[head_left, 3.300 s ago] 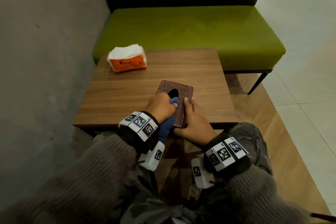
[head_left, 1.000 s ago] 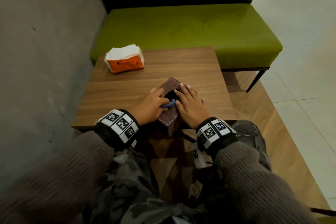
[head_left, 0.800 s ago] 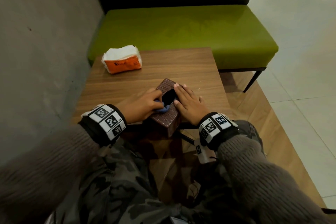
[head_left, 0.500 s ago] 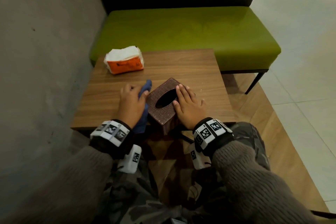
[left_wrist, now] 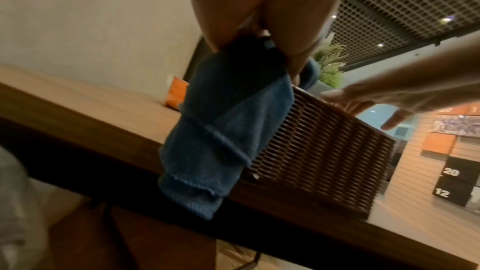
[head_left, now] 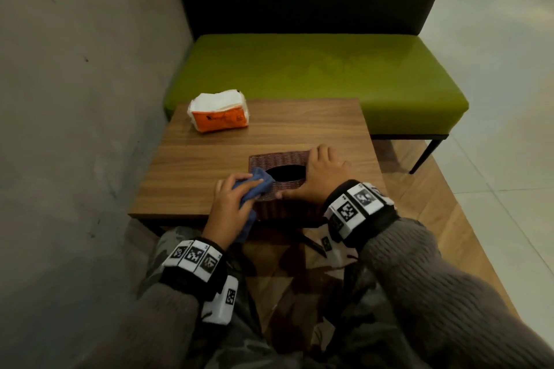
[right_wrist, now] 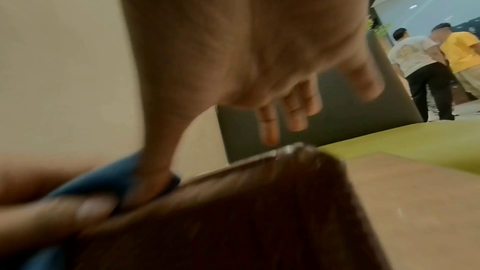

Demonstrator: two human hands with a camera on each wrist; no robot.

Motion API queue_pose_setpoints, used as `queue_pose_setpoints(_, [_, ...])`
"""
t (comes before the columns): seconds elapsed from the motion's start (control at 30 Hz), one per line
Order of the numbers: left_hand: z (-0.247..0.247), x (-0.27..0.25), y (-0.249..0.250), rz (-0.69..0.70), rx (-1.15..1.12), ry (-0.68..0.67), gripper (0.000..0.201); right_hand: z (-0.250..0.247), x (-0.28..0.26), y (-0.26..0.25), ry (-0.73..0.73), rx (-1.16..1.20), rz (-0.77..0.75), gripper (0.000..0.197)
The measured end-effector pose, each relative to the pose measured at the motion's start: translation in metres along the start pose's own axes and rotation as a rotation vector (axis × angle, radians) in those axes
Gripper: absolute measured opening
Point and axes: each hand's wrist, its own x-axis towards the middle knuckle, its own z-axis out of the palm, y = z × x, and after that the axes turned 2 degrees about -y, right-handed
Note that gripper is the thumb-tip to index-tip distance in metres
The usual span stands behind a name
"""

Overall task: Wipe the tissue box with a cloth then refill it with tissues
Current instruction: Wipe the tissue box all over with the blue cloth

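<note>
Wipe step in hand: blue cloth [head_left: 251, 186] is gripped in left hand [head_left: 229, 204] fingers at tissue box [head_left: 278, 160] 9 o'clock edge; box is steadied by flat right hand [head_left: 322, 177]. Tissue pack [head_left: 220, 112] at 11 o'clock must be fetched next.

Blue cloth [head_left: 254, 186], brown woven tissue box [head_left: 278, 160], orange-and-white tissue pack [head_left: 220, 115].

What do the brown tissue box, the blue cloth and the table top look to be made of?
Brown tissue box: seemingly woven wicker or rattan-like strips, matte; ribbed weave shows. Blue cloth: soft knitted or microfibre-like fabric with fine ribs and a stitched hem. Table top: wood or wood-look laminate, smooth, streaky grain.
</note>
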Motion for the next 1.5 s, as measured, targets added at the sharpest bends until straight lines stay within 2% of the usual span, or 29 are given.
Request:
queue_pose_setpoints(0.07, [-0.006,0.004,-0.007,0.011,-0.029,-0.045,0.044,-0.009,0.013,0.008,-0.116,-0.021,-0.121,0.143])
queue_pose_setpoints(0.1, [-0.009,0.006,-0.009,0.008,-0.040,-0.054,0.040,-0.010,0.019,0.011,-0.177,-0.033,-0.163,0.147])
queue_pose_setpoints(0.17, [-0.010,0.012,-0.013,-0.011,-0.063,-0.036,0.031,-0.004,0.022,0.018,-0.231,-0.062,-0.200,0.144])
queue_pose_setpoints(0.23, [-0.008,0.021,-0.019,-0.068,-0.082,-0.018,0.025,0.006,0.016,0.021,-0.187,-0.010,-0.186,0.134])
queue_pose_setpoints(0.33, [0.001,0.031,-0.026,-0.234,-0.086,0.007,0.014,0.026,-0.005,0.015,-0.101,0.211,-0.086,0.128])
queue_pose_setpoints(0.4, [0.010,0.030,-0.023,-0.321,-0.113,0.076,0.021,0.040,-0.023,0.005,0.014,0.355,0.026,0.129])
queue_pose_setpoints(0.47, [0.019,0.021,-0.005,-0.368,-0.135,0.172,0.017,0.054,-0.040,-0.009,0.141,0.469,0.109,0.130])
queue_pose_setpoints(0.57, [0.032,0.000,0.035,-0.396,-0.153,0.252,0.038,0.066,-0.049,-0.028,0.267,0.632,0.238,0.130])
queue_pose_setpoints(0.67, [0.043,-0.026,0.058,-0.232,-0.197,0.189,0.055,0.066,-0.045,-0.025,0.351,0.855,0.322,0.131])
queue_pose_setpoints(0.73, [0.042,-0.028,0.060,-0.158,-0.243,0.207,0.052,0.065,-0.044,-0.015,0.366,0.929,0.288,0.133])
queue_pose_setpoints(0.83, [0.028,-0.015,0.068,-0.126,-0.291,0.289,0.054,0.069,-0.051,-0.009,0.432,0.959,0.222,0.127])
queue_pose_setpoints(0.93, [0.015,-0.004,0.092,-0.219,-0.316,0.276,0.072,0.076,-0.061,-0.020,0.600,1.024,0.217,0.133])
queue_pose_setpoints(1.0, [0.009,-0.001,0.103,-0.353,-0.418,0.272,0.100,0.080,-0.066,-0.026,0.708,1.073,0.172,0.136])
queue_pose_setpoints(1.07, [0.000,0.003,0.106,-0.448,-0.560,0.210,0.122,0.084,-0.069,-0.027,0.797,1.105,0.125,0.134])
queue_pose_setpoints(1.2, [-0.009,0.007,0.102,-0.438,-0.686,0.069,0.133,0.085,-0.068,-0.025,0.805,1.137,0.060,0.129])
queue_pose_setpoints(1.3, [-0.014,0.009,0.093,-0.336,-0.505,0.061,0.132,0.086,-0.067,-0.017,0.623,1.077,-0.040,0.139])
queue_pose_setpoints(1.37, [-0.025,0.011,0.086,-0.221,-0.227,-0.002,0.133,0.079,-0.071,-0.003,0.529,1.006,-0.080,0.145])
queue_pose_setpoints(1.43, [-0.039,0.011,0.081,-0.054,0.112,-0.121,0.136,0.065,-0.074,0.015,0.560,0.840,-0.158,0.143])
queue_pose_setpoints(1.5, [-0.050,0.012,0.076,0.149,0.332,-0.234,0.136,0.050,-0.072,0.027,0.577,0.591,-0.309,0.143])
